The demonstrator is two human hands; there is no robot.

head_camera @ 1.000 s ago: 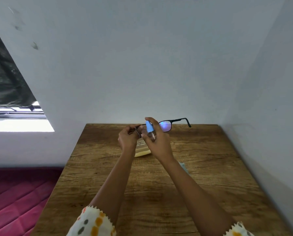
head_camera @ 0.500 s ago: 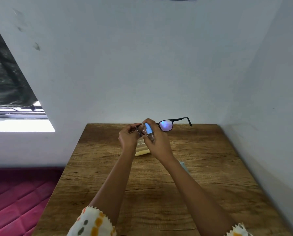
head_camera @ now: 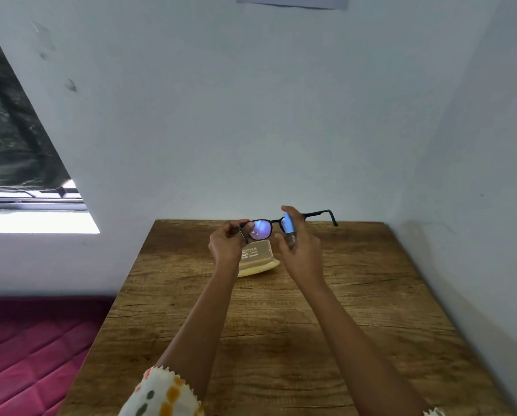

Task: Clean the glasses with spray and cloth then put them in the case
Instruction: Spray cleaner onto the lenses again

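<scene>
— Held where? Glasses (head_camera: 261,229), black frame, raised above the far middle of the counter (head_camera: 371,310), just in front of the pale wall.

— Gripped how? Left hand (head_camera: 225,246), fingers pinched shut on the frame's left end, by the hinge; left lens glowing violet-blue, plainly visible between both hands.

— And on the other side? Right hand (head_camera: 300,250), fingers wrapped around a small spray bottle (head_camera: 289,227) with a light blue top, one finger lying over that top. Bottle tilted, standing right against the right lens and hiding most of it. Right temple arm sticking out toward the right of the frame, tip bent down.

— Anything lying below? Cream-coloured case (head_camera: 258,259), open, resting on the counter just beneath and between both hands, printed text inside the lid, too small to read.

— Cloth? Cannot tell; none clearly seen.

— Around the edges? Lower left of the frame, a pink quilted mattress (head_camera: 26,349); upper left, a bright window (head_camera: 35,220). Bottom edge, patterned white sleeve (head_camera: 161,394) with orange and grey dots.
</scene>
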